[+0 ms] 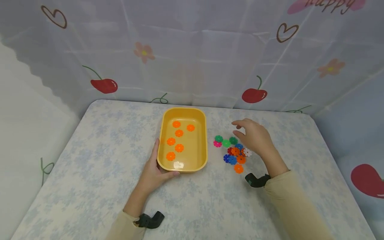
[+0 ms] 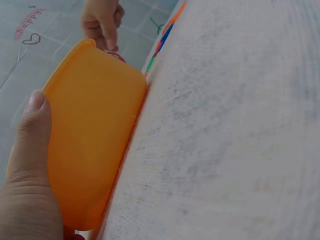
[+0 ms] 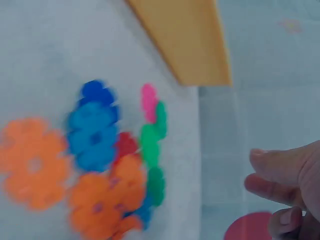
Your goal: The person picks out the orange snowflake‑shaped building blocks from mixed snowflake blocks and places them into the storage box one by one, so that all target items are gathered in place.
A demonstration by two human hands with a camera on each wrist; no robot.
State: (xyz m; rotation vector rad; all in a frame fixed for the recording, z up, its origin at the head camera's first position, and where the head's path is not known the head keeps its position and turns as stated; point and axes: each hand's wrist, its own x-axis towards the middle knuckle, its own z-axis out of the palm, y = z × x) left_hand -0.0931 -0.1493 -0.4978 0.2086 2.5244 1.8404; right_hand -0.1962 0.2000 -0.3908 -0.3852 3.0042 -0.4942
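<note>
Left hand: the person's left hand (image 1: 153, 175) grips the yellow tray (image 1: 196, 165) at its near left corner; the thumb lies against the near wall, the other fingers go along the left side
Right hand: the right hand (image 1: 254, 136) hangs in the air above the far right part of the loose pile; thumb and forefinger stand apart with a gap between them, the other fingers are loosely bent; nothing shows in its grasp
Tray: it stands on the table left of the pile, its long sides running away from the person; its walls are plain and its corners rounded
Inside the tray: six orange flowers (image 1: 179, 133) of flat plastic lie on the floor of it, mostly toward the left side; one sits farther right, near the far end
Loose pile: right of the tray, a pink flower (image 1: 217, 144) sits by green flowers (image 1: 226, 143); next come blue flowers (image 1: 232, 160), a red flower (image 1: 230, 151), a white flower (image 1: 247, 152) and more orange ones, several overlapping; one orange piece lies nearest the person
Wrists: a black gadget on each, beside beige sleeves (image 1: 297, 203)
Table: the table (image 1: 105, 133) wears a pale cover with blue-grey blotches
Backdrop: behind it hangs a pale curtain (image 1: 192, 66) printed with cherries, hearts, blossoms and the word "happy"
</note>
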